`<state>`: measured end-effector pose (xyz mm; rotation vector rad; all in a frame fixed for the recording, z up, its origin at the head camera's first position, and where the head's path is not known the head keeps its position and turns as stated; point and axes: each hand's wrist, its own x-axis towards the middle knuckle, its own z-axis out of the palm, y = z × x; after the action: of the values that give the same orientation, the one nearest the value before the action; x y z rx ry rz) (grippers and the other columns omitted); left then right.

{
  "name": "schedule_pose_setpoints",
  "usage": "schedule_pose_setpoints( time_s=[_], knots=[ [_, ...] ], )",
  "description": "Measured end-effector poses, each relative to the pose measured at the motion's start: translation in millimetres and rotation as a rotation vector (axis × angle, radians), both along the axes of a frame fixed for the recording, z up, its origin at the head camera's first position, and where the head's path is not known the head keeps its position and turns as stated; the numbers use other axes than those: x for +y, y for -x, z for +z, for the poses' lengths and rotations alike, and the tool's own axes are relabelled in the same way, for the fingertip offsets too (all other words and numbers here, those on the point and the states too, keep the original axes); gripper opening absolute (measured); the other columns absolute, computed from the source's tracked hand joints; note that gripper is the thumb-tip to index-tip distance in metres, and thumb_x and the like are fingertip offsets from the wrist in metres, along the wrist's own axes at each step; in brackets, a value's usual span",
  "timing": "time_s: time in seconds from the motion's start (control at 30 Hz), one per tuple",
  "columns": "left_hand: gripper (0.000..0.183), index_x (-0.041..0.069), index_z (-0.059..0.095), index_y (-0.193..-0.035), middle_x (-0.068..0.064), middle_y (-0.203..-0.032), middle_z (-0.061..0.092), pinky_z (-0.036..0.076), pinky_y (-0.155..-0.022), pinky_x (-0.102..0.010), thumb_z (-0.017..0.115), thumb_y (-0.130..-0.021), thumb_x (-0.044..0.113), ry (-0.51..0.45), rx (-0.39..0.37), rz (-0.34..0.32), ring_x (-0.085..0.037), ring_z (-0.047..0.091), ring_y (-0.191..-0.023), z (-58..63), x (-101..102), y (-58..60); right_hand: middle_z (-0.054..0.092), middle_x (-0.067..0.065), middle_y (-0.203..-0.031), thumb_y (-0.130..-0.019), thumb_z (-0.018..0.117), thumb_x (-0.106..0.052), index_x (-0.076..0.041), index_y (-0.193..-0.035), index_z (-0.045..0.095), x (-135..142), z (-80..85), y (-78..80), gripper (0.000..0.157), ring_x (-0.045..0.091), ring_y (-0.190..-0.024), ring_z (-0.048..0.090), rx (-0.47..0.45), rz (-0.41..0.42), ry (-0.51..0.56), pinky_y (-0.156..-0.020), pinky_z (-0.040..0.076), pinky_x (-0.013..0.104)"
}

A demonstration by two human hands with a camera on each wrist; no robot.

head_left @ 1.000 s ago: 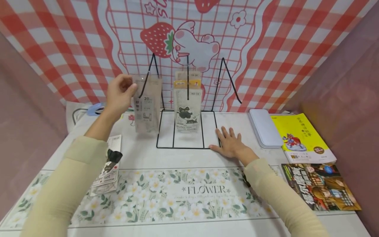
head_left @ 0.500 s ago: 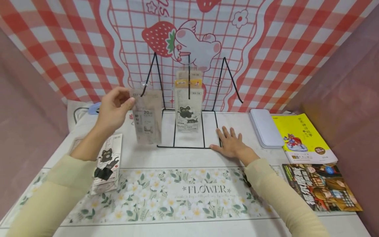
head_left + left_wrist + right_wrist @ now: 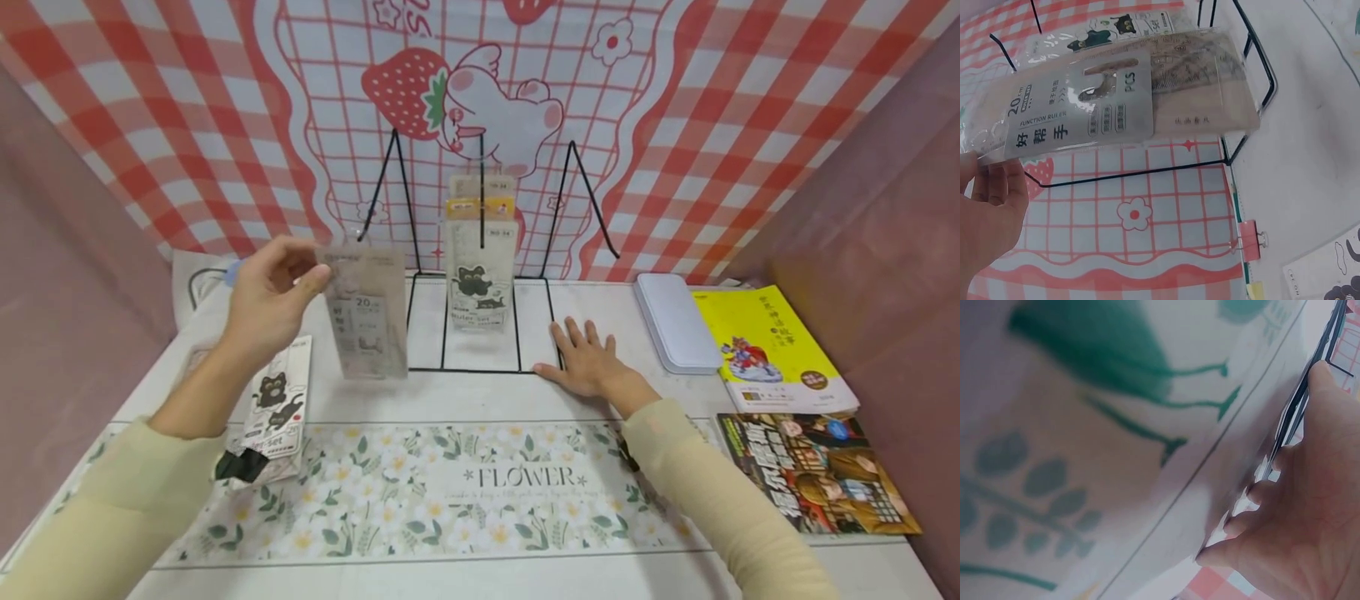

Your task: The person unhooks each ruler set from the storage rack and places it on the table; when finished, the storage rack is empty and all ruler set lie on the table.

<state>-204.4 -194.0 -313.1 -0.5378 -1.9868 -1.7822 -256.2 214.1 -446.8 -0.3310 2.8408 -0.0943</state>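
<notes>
My left hand (image 3: 272, 300) pinches the upper left edge of a clear-packed ruler set (image 3: 367, 321) between thumb and fingers. The pack hangs upright near the tip of the left hook of a black wire display rack (image 3: 480, 371); whether the hook still passes through its top hole I cannot tell. In the left wrist view, the ruler set (image 3: 1082, 103) bears a grey "20 cm" label. My right hand (image 3: 588, 362) lies with spread fingers on the rack's right base corner. Several cat-print ruler packs (image 3: 482, 279) hang on the middle hook.
More cat-print ruler packs (image 3: 279, 408) lie on the table beneath my left forearm. To the right are a pale pencil case (image 3: 677, 325), a yellow book (image 3: 776, 346) and a dark comic-style book (image 3: 817, 471). A red checked cloth (image 3: 720, 125) backs the table.
My left hand has drawn the ruler set down and forward along the left hook toward its tip. The right hand has stayed in place on the rack base.
</notes>
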Motion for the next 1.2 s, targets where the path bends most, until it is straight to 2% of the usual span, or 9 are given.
schedule_pose_setpoints(
  time_s=[0.23, 0.4, 0.57, 0.67, 0.83, 0.9, 1.0, 1.1, 1.2],
  knots=[
    [0.027, 0.016, 0.065, -0.102, 0.01, -0.083, 0.066, 0.052, -0.07, -0.012, 0.059, -0.089, -0.008, -0.016, 0.033, -0.025, -0.002, 0.06, -0.077, 6.2, -4.7, -13.3, 0.0, 0.016, -0.164, -0.091, 0.032, -0.074, -0.018, -0.157, 0.002, 1.3, 3.0, 3.8, 0.092, 0.048, -0.149, -0.001, 0.0, -0.001, -0.016, -0.115, 0.006, 0.074],
    [0.02, 0.013, 0.064, -0.103, 0.008, -0.084, 0.065, 0.056, -0.069, -0.013, 0.061, -0.09, -0.002, -0.024, -0.071, -0.067, -0.001, 0.062, -0.076, 1.2, -15.1, -13.2, -0.001, 0.016, -0.164, -0.091, 0.032, -0.074, -0.018, -0.157, 0.001, 2.5, 3.8, 4.4, 0.092, 0.047, -0.149, -0.001, -0.001, 0.002, -0.022, -0.115, 0.007, 0.074],
    [0.023, 0.015, 0.059, -0.111, 0.01, -0.086, 0.066, 0.058, -0.069, -0.015, 0.061, -0.091, 0.002, 0.026, -0.217, -0.062, 0.0, 0.064, -0.077, -25.1, -31.7, -4.4, -0.001, 0.017, -0.164, -0.091, 0.031, -0.074, -0.018, -0.157, 0.001, 2.8, 4.6, 5.5, 0.092, 0.047, -0.149, -0.001, 0.005, 0.007, -0.026, -0.115, 0.007, 0.074],
    [0.029, 0.017, 0.053, -0.118, 0.013, -0.086, 0.065, 0.059, -0.069, -0.017, 0.059, -0.093, 0.004, 0.129, -0.309, -0.019, 0.001, 0.064, -0.076, -43.4, -39.0, 3.4, -0.001, 0.017, -0.164, -0.091, 0.032, -0.073, -0.017, -0.157, 0.001, 2.9, 5.3, 5.4, 0.091, 0.047, -0.149, -0.001, 0.004, 0.005, -0.023, -0.115, 0.007, 0.075],
    [0.037, 0.007, 0.043, -0.131, 0.014, -0.085, 0.06, 0.059, -0.07, -0.02, 0.057, -0.096, 0.009, 0.302, -0.453, 0.057, 0.002, 0.062, -0.075, -68.1, -45.8, 13.5, -0.001, 0.016, -0.164, -0.091, 0.033, -0.073, -0.018, -0.157, 0.001, 2.3, 3.7, 3.8, 0.091, 0.047, -0.15, -0.001, -0.006, 0.003, -0.019, -0.115, 0.007, 0.074],
    [0.047, 0.003, 0.038, -0.136, 0.008, -0.09, 0.059, 0.059, -0.071, -0.02, 0.059, -0.095, 0.008, 0.346, -0.504, 0.065, 0.002, 0.061, -0.076, -75.0, -46.5, 16.1, -0.001, 0.016, -0.164, -0.091, 0.032, -0.074, -0.018, -0.157, 0.001, 2.0, 1.9, 3.5, 0.092, 0.047, -0.149, -0.001, -0.005, 0.006, -0.023, -0.115, 0.007, 0.074],
    [0.063, 0.004, 0.034, -0.143, -0.003, -0.1, 0.056, 0.056, -0.068, -0.019, 0.065, -0.088, 0.002, 0.423, -0.569, 0.076, -0.002, 0.058, -0.08, -82.7, -45.4, 19.0, 0.0, 0.017, -0.164, -0.09, 0.031, -0.075, -0.018, -0.157, 0.002, 1.2, 0.0, 3.4, 0.092, 0.047, -0.149, 0.0, 0.005, 0.008, -0.029, -0.115, 0.007, 0.074],
    [0.076, 0.004, 0.032, -0.146, -0.014, -0.108, 0.053, 0.052, -0.066, -0.019, 0.069, -0.08, -0.006, 0.501, -0.599, 0.077, -0.011, 0.054, -0.085, -89.4, -42.8, 21.6, 0.0, 0.016, -0.164, -0.091, 0.032, -0.074, -0.019, -0.157, 0.002, 0.6, -0.3, 2.5, 0.091, 0.047, -0.15, 0.001, 0.01, 0.002, -0.03, -0.115, 0.008, 0.074],
    [0.081, 0.004, 0.031, -0.148, -0.019, -0.113, 0.053, 0.051, -0.067, -0.019, 0.07, -0.077, -0.006, 0.544, -0.626, 0.078, -0.019, 0.053, -0.091, -96.6, -41.4, 23.4, 0.001, 0.015, -0.165, -0.091, 0.033, -0.073, -0.019, -0.157, 0.002, 0.1, -0.6, 1.3, 0.091, 0.046, -0.15, 0.0, 0.004, -0.006, -0.024, -0.116, 0.008, 0.074]
  ],
)
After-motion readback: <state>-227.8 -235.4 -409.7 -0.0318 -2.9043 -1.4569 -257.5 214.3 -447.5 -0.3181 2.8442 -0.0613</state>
